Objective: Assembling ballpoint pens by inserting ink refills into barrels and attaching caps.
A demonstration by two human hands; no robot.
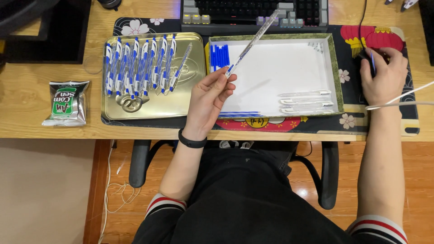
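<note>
Over the white box tray [289, 72], left hand [209, 97] pinches clear pen barrel [252, 43] at its lower tip, axis up-right toward keyboard [253, 11]; right hand [384, 74] cupped on mouse [368, 63]

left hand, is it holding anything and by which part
The left hand pinches a clear pen at its blue-tipped lower end, barrel angled up toward the keyboard.
</note>
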